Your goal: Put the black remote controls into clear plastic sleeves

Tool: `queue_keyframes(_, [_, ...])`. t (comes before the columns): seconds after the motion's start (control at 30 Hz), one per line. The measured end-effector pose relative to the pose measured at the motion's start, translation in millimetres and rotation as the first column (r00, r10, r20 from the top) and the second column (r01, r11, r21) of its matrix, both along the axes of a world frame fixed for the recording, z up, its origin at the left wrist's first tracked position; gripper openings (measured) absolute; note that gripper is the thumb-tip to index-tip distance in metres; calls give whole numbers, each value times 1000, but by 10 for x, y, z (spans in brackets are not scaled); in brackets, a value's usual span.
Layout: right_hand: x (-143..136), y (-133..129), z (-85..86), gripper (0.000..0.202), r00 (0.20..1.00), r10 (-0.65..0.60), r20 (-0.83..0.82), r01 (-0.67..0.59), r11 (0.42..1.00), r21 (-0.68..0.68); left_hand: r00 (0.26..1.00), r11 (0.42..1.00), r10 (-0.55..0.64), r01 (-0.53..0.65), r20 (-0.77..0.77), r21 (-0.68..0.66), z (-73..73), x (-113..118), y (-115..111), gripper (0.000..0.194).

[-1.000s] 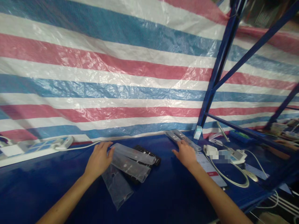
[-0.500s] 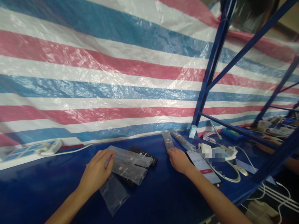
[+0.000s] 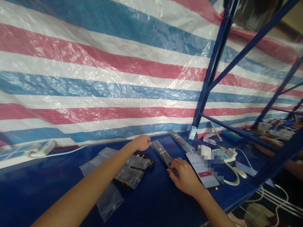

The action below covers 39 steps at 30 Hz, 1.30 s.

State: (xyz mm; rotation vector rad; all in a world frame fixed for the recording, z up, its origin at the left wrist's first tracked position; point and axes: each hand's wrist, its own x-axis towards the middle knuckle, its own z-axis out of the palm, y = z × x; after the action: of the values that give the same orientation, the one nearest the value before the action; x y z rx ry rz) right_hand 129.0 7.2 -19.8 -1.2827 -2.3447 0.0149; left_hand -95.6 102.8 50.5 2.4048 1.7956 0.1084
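My right hand (image 3: 186, 176) has its fingers closed on the near end of a dark remote control (image 3: 163, 153) in a clear plastic sleeve. At that sleeve's far end is my left hand (image 3: 142, 142), fingers pressed together; whether they pinch the plastic is hidden. Under my left forearm lie plastic sleeves (image 3: 136, 178), partly covering black remote controls (image 3: 151, 163). A flat clear bag (image 3: 110, 200) lies nearer to me. Beyond my right hand, another sleeved remote control (image 3: 180, 140) rests by the back edge.
A phone (image 3: 204, 171) with a timer lies right of my right hand, beside white chargers and cables (image 3: 233, 179). A small box (image 3: 192, 132) stands near the blue metal post (image 3: 208, 82). A power strip (image 3: 44, 148) is at left. Another person's hand (image 3: 272, 141) shows far right.
My left hand has moved right and away, from the pile to the sleeved remote's far end. My right hand has come nearer to me, and that remote now lies closer.
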Motion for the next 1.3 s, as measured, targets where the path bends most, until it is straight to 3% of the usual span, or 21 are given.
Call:
queue_keyframes(0.17, [12,10,-46,21,995,-46,-85,52,997,63,998,994,59,-62,-27,-95,-178,260,427,30])
queue_keyframes(0.4, [16,16,-53,22,991,-61,-117,69,995,65,997,984,74,-79,-37,-157,-365,246,577,32])
queue_keyframes(0.7, [-5,-4,-26,24,993,-76,-94,78,997,21,991,991,131,-131,-27,6,-432,140,409,34])
queue_keyframes(1.0, [-8,-10,-43,23,993,-78,-84,78,997,-1,989,990,139,-140,-52,-21,-395,150,458,30])
queue_keyframes(1.13, [12,5,-66,22,989,-90,-116,94,995,31,994,988,92,-83,-61,133,-334,205,287,18])
queue_keyframes(1.3, [41,31,-87,23,979,-123,-164,138,987,81,997,945,33,-11,-63,326,-170,261,66,35])
